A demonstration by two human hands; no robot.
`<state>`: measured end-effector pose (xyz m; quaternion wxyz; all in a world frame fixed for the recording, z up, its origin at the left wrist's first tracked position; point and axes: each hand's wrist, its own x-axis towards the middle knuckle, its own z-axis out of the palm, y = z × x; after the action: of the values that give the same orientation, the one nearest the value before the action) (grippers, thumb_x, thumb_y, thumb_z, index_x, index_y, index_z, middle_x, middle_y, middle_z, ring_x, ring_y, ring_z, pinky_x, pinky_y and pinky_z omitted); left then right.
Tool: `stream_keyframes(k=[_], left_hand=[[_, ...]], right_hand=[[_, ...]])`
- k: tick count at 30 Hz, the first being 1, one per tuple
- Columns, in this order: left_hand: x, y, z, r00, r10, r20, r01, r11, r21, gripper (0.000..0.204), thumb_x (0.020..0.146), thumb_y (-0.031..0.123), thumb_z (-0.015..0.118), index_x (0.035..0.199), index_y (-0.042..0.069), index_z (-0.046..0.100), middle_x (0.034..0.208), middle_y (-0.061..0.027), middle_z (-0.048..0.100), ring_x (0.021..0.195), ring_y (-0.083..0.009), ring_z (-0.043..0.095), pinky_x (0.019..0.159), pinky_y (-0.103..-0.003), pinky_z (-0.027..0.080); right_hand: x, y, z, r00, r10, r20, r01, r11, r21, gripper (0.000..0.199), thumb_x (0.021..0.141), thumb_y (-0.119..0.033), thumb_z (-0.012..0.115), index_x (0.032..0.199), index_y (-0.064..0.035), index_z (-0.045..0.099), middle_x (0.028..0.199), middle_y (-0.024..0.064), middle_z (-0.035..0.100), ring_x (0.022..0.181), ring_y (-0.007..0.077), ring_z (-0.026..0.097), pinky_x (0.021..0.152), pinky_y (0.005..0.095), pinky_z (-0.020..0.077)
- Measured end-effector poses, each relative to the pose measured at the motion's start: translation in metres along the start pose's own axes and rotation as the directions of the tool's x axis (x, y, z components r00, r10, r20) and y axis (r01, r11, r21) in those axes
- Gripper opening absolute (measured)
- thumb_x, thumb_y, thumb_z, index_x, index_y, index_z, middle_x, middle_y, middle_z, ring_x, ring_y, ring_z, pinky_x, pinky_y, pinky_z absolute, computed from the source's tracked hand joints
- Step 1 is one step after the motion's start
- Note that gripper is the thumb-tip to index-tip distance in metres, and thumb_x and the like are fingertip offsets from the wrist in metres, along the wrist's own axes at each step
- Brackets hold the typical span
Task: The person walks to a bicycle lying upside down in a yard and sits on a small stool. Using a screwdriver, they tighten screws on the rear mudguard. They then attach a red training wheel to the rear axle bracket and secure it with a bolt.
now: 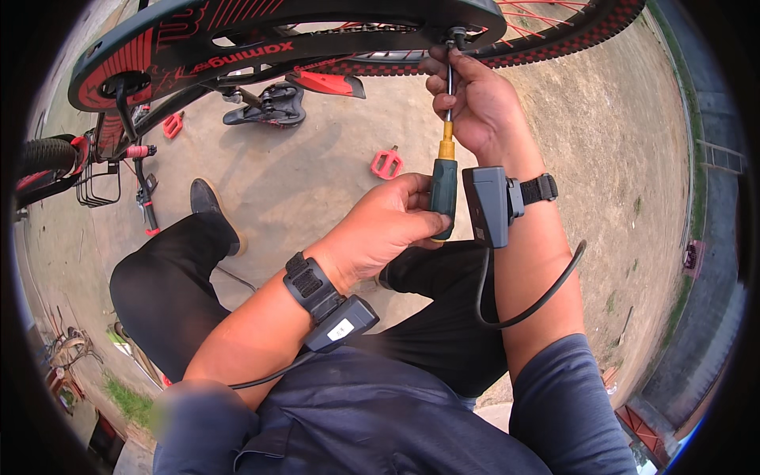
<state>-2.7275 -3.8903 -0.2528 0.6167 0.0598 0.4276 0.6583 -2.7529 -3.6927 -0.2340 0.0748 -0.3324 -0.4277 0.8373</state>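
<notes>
My left hand (pixel 380 226) grips the dark green handle of a screwdriver (pixel 444 186) with a yellow collar. The metal shaft points up to a bolt on the black and red chain guard (pixel 237 39) of an upturned bicycle. My right hand (pixel 471 99) pinches the shaft just under the tip, steadying it against the guard. Both wrists carry black strapped devices with cables.
A red pedal (pixel 386 164) lies on the bare ground ahead, another red pedal (pixel 172 124) farther left. A black saddle (pixel 269 107) rests on the ground. The rear tyre (pixel 570 36) arches at top right, the handlebar (pixel 131 154) at left. My legs in black trousers are bent below.
</notes>
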Motion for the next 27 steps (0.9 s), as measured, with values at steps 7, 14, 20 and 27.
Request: stream_keyframes(k=[7, 14, 20, 27], left_hand=[[0.0, -0.001, 0.005, 1.0, 0.019, -0.011, -0.019, 1.0, 0.003, 0.044, 0.089, 0.007, 0.072, 0.127, -0.006, 0.053, 0.105, -0.007, 0.065, 0.093, -0.0116, 0.063, 0.081, -0.028, 0.053], [0.006, -0.011, 0.004, 0.982, 0.16, -0.099, -0.129, 0.956, 0.263, 0.044, 0.089, 0.009, 0.074, 0.125, -0.006, 0.054, 0.1, -0.0065, 0.066, 0.088, -0.0111, 0.063, 0.08, -0.029, 0.054], [0.004, -0.014, 0.002, 0.988, 0.102, -0.116, -0.085, 0.986, 0.144, 0.045, 0.09, 0.011, 0.074, 0.126, -0.005, 0.053, 0.1, -0.0068, 0.066, 0.089, -0.0125, 0.064, 0.079, -0.027, 0.054], [0.001, -0.007, 0.002, 0.994, 0.037, -0.103, -0.025, 0.992, 0.122, 0.046, 0.094, 0.008, 0.069, 0.135, -0.003, 0.05, 0.116, -0.0071, 0.063, 0.099, -0.0116, 0.063, 0.081, -0.028, 0.056]], right_hand=[[0.002, 0.001, -0.002, 1.0, 0.006, 0.0, -0.006, 1.0, 0.01, 0.029, 0.109, -0.021, 0.045, 0.118, 0.0006, 0.061, 0.098, 0.0111, 0.071, 0.075, 0.0153, 0.061, 0.056, 0.0236, 0.0447], [0.001, 0.002, 0.001, 1.0, 0.004, -0.003, -0.004, 1.0, 0.008, 0.03, 0.109, -0.023, 0.047, 0.12, 0.0003, 0.062, 0.097, 0.0092, 0.07, 0.076, 0.0148, 0.061, 0.056, 0.023, 0.0453], [0.0, 0.002, -0.001, 1.0, 0.001, 0.005, -0.001, 1.0, 0.003, 0.031, 0.108, -0.023, 0.048, 0.121, 0.0011, 0.062, 0.098, 0.01, 0.07, 0.077, 0.0152, 0.062, 0.057, 0.0232, 0.0456], [-0.001, 0.0, 0.002, 1.0, -0.003, -0.001, 0.003, 1.0, -0.015, 0.03, 0.109, -0.019, 0.041, 0.12, 0.0021, 0.059, 0.1, 0.0138, 0.069, 0.077, 0.0181, 0.063, 0.058, 0.0262, 0.0448]])
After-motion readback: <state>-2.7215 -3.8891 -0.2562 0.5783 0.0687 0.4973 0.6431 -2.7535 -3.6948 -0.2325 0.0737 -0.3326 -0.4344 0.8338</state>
